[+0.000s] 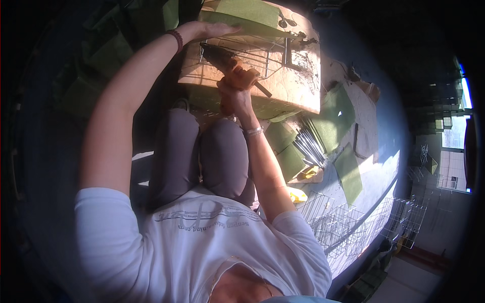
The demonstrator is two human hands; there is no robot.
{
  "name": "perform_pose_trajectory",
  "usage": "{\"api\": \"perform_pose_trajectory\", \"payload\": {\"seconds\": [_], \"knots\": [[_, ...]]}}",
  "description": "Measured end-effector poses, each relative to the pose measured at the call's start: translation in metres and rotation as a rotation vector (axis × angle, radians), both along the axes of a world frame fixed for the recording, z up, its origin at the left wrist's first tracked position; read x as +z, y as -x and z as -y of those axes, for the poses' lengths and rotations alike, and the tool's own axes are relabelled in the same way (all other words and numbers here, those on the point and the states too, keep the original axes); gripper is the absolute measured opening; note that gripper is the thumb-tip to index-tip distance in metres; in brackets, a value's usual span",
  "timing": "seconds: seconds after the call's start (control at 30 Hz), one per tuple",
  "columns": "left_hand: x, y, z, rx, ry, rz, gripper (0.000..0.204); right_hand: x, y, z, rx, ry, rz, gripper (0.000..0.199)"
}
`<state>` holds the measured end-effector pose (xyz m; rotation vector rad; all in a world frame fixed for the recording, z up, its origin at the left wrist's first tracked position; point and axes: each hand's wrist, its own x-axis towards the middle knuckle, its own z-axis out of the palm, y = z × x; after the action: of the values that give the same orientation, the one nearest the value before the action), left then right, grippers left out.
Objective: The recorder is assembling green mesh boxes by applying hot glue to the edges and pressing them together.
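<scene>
My right hand (236,101) is closed round the handle of an orange glue gun (236,72). Its dark nose points up and left over a wire frame (268,55), and a stick juts from its back end. My left hand (218,30) is stretched out with straight fingers along the near edge of a green sheet (247,22), touching it. The sheet stands partly over the wire frame. Both lie on a worn, light-brown work surface (303,96) in front of my knees.
Dark looped handles, like scissors (287,21), lie at the far side. To the right are green sheets (348,174), a stack of thin panels (309,146) and wire racks (336,222) on the floor. More green pieces (108,48) stand in shadow at the far left.
</scene>
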<state>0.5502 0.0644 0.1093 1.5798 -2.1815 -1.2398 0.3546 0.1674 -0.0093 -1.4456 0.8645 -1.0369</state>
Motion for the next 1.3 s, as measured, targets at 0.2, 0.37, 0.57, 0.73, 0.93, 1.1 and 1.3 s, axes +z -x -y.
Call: {"api": "perform_pose_trajectory", "payload": {"seconds": [0.2,0.37,0.57,0.73,0.93,1.1,1.3], "knots": [[-0.001,0.0,0.005,0.025,-0.005,0.015,0.09,0.002,0.006,-0.003,-0.04,-0.246,0.105,0.028],[-0.031,-0.009,0.03,0.056,0.003,0.072,0.087,0.014,0.014,-0.02,-0.156,-0.152,0.048,0.016],[-0.008,0.011,0.012,-0.007,-0.004,-0.02,0.089,-0.012,0.081,-0.037,-0.476,-0.045,0.175,0.032],[-0.001,0.004,0.004,0.003,-0.01,-0.011,0.09,0.002,0.112,-0.041,-0.455,0.011,0.393,0.029],[0.002,0.007,0.004,0.002,-0.013,-0.01,0.091,0.006,0.115,-0.035,-0.501,-0.031,0.416,0.047],[0.003,0.009,0.005,0.006,-0.018,0.023,0.09,0.001,0.116,-0.031,-0.489,-0.039,0.396,0.042],[0.001,0.008,0.002,0.015,-0.006,-0.018,0.09,-0.005,0.113,-0.035,-0.486,-0.033,0.55,0.026]]}}
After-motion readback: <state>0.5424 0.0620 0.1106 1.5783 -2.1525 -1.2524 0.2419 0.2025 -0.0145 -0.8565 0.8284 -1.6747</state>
